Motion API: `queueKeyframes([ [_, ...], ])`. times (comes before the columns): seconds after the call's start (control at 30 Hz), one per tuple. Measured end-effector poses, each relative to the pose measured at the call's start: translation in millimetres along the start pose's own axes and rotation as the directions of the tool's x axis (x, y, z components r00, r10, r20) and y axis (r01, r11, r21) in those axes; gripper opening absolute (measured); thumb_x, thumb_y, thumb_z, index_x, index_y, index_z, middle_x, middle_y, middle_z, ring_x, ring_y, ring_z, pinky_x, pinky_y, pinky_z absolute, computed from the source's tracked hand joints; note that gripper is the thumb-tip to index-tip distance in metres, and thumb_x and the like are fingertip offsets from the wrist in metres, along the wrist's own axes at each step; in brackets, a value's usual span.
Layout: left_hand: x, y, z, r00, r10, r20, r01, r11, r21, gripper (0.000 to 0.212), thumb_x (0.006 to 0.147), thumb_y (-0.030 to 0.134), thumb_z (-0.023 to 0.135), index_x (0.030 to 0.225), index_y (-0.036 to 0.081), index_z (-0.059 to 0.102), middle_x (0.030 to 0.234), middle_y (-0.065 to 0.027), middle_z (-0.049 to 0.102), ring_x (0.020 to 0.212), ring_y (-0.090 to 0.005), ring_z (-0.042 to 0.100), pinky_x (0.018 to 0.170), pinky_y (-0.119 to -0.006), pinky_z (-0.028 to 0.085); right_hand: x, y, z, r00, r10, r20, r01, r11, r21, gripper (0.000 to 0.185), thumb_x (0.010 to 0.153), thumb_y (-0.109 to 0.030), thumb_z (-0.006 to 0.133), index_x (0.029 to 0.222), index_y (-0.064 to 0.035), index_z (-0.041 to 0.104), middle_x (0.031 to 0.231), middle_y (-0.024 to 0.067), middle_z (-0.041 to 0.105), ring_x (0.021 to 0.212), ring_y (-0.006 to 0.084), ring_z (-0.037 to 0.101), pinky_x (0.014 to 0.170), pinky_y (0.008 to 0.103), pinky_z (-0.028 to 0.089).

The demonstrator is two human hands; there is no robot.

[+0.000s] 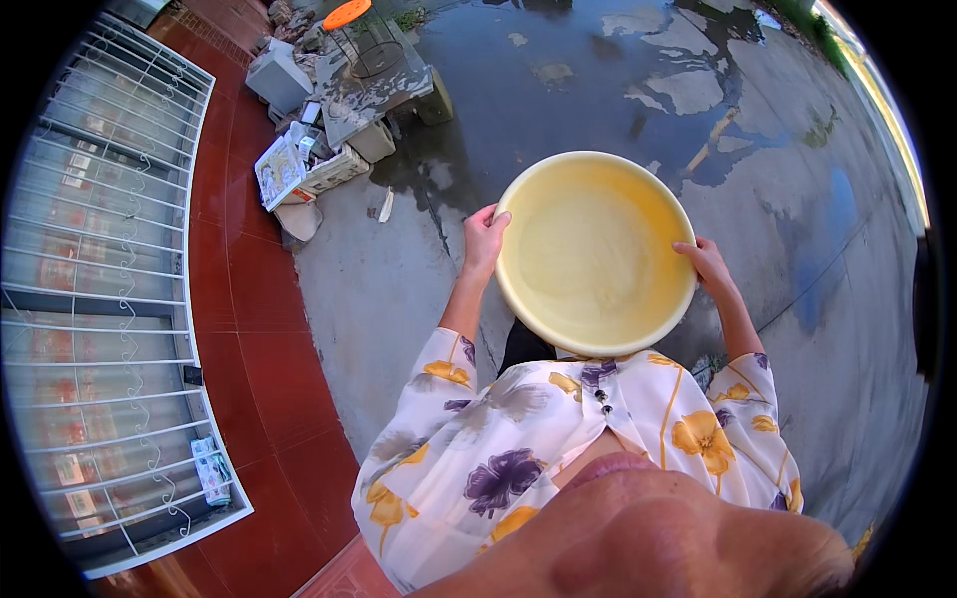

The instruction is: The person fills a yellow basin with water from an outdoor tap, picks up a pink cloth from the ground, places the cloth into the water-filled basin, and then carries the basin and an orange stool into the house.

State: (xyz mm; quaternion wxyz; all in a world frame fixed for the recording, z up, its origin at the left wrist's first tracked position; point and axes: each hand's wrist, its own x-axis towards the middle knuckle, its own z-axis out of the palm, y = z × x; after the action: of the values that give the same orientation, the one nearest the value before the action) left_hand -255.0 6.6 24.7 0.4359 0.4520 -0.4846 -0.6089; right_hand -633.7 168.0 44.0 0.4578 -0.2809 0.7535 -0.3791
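Note:
A large round yellow plastic basin [594, 254] is held out in front of my floral blouse, its opening facing up. No objects show inside it. My left hand [487, 233] grips the left side of the rim, with the thumb over the edge. On the opposite side my right hand [699, 261] holds the rim, its thumb also over the edge. The fingers of both hands are mostly hidden behind the basin wall. The near rim is close to or against my blouse; I cannot tell whether it touches.
Wet concrete ground [516, 82] with puddles spreads beyond the basin. At upper left stand a stone slab table [348, 108], an orange-topped stool [347, 13] and a crate of odds and ends [336, 170]. A red-tiled wall [239, 276] with a white-barred window [187, 299] runs along the left.

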Motion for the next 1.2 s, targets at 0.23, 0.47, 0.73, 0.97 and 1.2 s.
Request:
queueKeyframes([
  [0.23, 282, 14, -9, 0.992, 0.078, 0.099, -0.079, 0.997, -0.001, 0.026, 0.084, 0.008, 0.062, 0.105, -0.007, 0.065, 0.084, -0.0058, 0.068, 0.069, -0.0089, 0.06, 0.061, -0.024, 0.048, 185, -129, 44, 0.972, 0.174, 0.159, -0.191, 0.977, 0.096, 0.038, 0.08, -0.019, 0.06, 0.11, 0.004, 0.057, 0.09, 0.0078, 0.064, 0.065, 0.0141, 0.063, 0.058, 0.0248, 0.053],
  [0.47, 527, 59, -38, 0.989, -0.019, 0.15, 0.005, 0.995, 0.096, 0.027, 0.084, 0.008, 0.064, 0.107, -0.007, 0.065, 0.091, -0.0076, 0.069, 0.077, -0.0111, 0.064, 0.07, -0.025, 0.05, 372, -258, 90, 0.933, 0.236, 0.271, -0.244, 0.97, -0.004, 0.031, 0.077, -0.013, 0.057, 0.1, 0.0066, 0.058, 0.082, 0.0081, 0.062, 0.064, 0.0144, 0.063, 0.059, 0.0261, 0.055],
  [0.73, 786, 87, -84, 0.999, -0.031, 0.03, 0.029, 0.996, 0.086, 0.028, 0.082, 0.011, 0.065, 0.104, -0.006, 0.067, 0.09, -0.008, 0.068, 0.077, -0.0133, 0.064, 0.068, -0.028, 0.051, 610, -407, 167, 0.938, 0.102, 0.33, -0.107, 0.994, -0.004, 0.024, 0.074, -0.01, 0.056, 0.092, 0.0074, 0.057, 0.072, 0.0066, 0.058, 0.053, 0.0109, 0.055, 0.046, 0.0223, 0.046],
  [0.97, 984, 148, -160, 0.988, -0.153, 0.001, 0.151, 0.974, -0.17, 0.025, 0.092, 0.02, 0.059, 0.099, -0.003, 0.067, 0.087, -0.0071, 0.068, 0.074, -0.0137, 0.064, 0.067, -0.028, 0.052, 780, -562, 247, 0.932, 0.082, 0.354, -0.085, 0.996, -0.007, 0.02, 0.074, -0.009, 0.056, 0.088, 0.0042, 0.057, 0.071, 0.0039, 0.056, 0.053, 0.0101, 0.054, 0.045, 0.0218, 0.045],
  [1.2, 1159, 116, -300, 0.905, -0.319, -0.282, 0.089, 0.789, -0.608, 0.041, 0.097, 0.027, 0.051, 0.128, 0.001, 0.043, 0.111, -0.0147, 0.061, 0.093, -0.0246, 0.062, 0.083, -0.039, 0.054, 958, -665, 345, 0.904, -0.008, 0.427, 0.002, 1.0, 0.015, 0.013, 0.074, -0.009, 0.057, 0.08, 0.0021, 0.057, 0.065, 0.0029, 0.055, 0.047, 0.009, 0.049, 0.041, 0.0226, 0.039],
])
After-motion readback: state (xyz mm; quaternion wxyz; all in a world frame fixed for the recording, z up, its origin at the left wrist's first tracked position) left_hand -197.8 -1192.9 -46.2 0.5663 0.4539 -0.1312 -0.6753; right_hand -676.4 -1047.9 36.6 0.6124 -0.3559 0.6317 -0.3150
